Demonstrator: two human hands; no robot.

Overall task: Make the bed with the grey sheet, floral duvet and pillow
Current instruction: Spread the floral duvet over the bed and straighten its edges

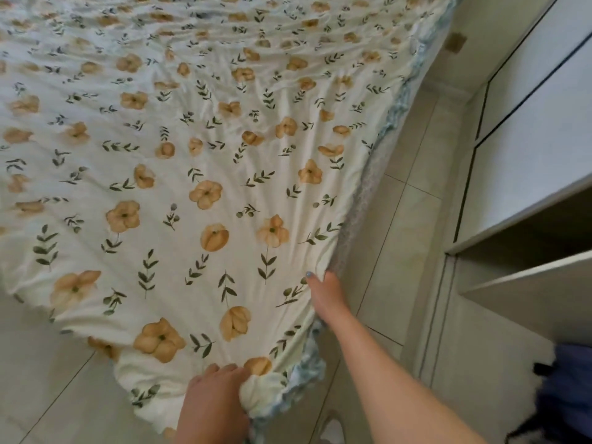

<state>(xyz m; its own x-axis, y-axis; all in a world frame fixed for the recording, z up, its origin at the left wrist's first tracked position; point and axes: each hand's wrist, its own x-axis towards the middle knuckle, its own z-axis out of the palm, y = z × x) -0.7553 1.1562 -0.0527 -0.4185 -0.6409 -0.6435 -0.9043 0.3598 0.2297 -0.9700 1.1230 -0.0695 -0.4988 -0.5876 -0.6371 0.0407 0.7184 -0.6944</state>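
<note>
- A dark blue and black bundle (pixel 567 395) lies at the near right, by the foot of a white cabinet (pixel 528 139). Pale tiled floor (pixel 400 219) runs between cabinet and bed.
- Left hand (pixel 213 402), nearest: fingers curled tight round the bunched near corner of the floral duvet (pixel 179 193).
- Right hand (pixel 326 293), arm stretched forward: it pinches the duvet's right edge farther along, thumb on top, fingers tucked beneath.
- Creases fan out from both grips. The duvet lies spread over the bed to the far side, with frilled blue-white edging (pixel 307 370) along its right edge.
- A grey strip (pixel 362 200) shows under that edge; cannot tell whether it is the sheet.
- The cabinet's open shelf (pixel 528 248) is in shadow, contents unreadable.
</note>
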